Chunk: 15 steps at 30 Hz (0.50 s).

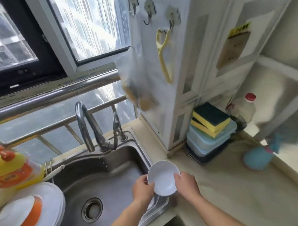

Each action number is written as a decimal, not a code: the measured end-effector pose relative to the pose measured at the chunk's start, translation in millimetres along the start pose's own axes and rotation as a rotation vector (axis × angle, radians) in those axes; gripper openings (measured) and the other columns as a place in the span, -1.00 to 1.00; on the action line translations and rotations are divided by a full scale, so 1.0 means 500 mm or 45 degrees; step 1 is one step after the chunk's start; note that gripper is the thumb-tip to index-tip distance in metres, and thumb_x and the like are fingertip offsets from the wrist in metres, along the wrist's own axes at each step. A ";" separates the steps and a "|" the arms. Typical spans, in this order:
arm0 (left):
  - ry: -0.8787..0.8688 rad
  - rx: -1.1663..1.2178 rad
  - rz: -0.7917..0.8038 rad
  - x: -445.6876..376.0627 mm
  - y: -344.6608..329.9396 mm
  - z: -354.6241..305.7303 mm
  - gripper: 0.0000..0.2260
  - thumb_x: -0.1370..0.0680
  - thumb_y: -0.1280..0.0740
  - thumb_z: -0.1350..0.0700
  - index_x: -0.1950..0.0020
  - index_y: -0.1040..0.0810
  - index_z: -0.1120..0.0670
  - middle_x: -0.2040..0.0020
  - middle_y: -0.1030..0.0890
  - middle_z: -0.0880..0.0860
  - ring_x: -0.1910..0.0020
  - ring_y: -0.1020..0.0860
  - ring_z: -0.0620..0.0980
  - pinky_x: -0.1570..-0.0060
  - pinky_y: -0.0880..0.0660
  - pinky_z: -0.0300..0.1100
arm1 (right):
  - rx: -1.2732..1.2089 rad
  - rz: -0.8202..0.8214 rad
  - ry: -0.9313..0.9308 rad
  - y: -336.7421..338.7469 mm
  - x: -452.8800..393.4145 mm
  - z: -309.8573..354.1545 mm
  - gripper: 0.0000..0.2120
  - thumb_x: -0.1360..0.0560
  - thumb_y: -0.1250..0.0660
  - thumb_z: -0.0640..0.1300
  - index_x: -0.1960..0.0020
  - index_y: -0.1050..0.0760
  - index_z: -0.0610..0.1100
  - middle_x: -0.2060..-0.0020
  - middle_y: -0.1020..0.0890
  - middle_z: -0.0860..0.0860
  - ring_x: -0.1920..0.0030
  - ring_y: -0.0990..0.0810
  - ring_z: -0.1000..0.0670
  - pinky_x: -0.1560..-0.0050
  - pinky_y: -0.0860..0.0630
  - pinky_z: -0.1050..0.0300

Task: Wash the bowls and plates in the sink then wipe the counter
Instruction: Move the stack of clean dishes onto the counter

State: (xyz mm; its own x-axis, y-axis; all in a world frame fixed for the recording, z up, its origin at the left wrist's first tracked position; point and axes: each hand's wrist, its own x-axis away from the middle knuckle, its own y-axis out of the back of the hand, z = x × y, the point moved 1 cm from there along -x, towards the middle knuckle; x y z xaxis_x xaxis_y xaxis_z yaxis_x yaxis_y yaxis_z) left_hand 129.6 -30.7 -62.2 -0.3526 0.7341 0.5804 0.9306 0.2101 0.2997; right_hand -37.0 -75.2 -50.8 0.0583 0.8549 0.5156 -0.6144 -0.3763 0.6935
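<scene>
A small white bowl [163,177] is held tilted over the right rim of the steel sink [96,177]. My left hand [142,188] grips its left rim and my right hand [186,183] grips its right rim. On a rack at the left an orange-and-white bowl [22,216] lies upturned on white plates [52,218]. The faucet [86,126] stands behind the basin, with no water seen running. Yellow-and-green sponges [210,119] sit stacked on blue containers at the counter's back.
A yellow and orange detergent bottle [7,169] stands left of the sink. The beige counter [228,187] carries blue lidded containers [209,141], a blue spray bottle [258,157] and a red-capped bottle [245,108]. A white cabinet [185,61] with hooks rises behind.
</scene>
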 end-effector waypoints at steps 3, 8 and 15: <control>0.023 -0.002 -0.017 -0.023 -0.069 0.005 -0.78 -0.50 -0.38 0.23 -0.10 -0.66 0.02 0.07 -0.69 0.00 0.06 -0.66 0.09 0.08 -0.67 0.11 | -0.021 -0.049 -0.046 0.027 -0.037 -0.049 -0.55 -0.69 -0.07 -0.01 -0.17 -0.59 -0.31 -0.12 -0.66 -0.26 -0.13 -0.60 -0.26 -0.07 -0.52 0.00; 0.048 -0.029 -0.107 -0.027 -0.149 -0.019 -0.80 -0.56 -0.37 0.24 -0.17 -0.63 0.09 0.04 -0.68 0.09 0.14 -0.66 0.12 0.40 -0.60 -0.17 | -0.032 -0.032 -0.030 0.060 -0.086 -0.102 -0.57 -0.68 -0.11 -0.02 -0.17 -0.60 -0.33 -0.13 -0.66 -0.29 -0.14 -0.61 -0.27 -0.04 -0.49 0.01; -0.074 -0.181 -0.217 -0.030 -0.193 -0.034 -0.80 -0.59 -0.34 0.20 -0.20 -0.62 0.05 -0.02 -0.65 0.04 0.07 -0.60 -0.02 0.38 -0.42 -0.42 | 0.027 -0.082 0.086 0.066 -0.115 -0.122 -0.66 -0.69 -0.11 -0.05 -0.29 -0.49 -0.24 -0.22 -0.61 -0.23 -0.20 -0.59 -0.22 -0.08 -0.50 0.03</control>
State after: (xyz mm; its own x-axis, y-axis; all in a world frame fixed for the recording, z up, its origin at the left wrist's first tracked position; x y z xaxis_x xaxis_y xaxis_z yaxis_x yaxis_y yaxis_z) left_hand 43.5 -73.0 -87.2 -0.4934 0.7327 0.4686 0.8335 0.2442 0.4957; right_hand -108.7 -114.9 -87.9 0.0436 0.8994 0.4349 -0.5940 -0.3267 0.7351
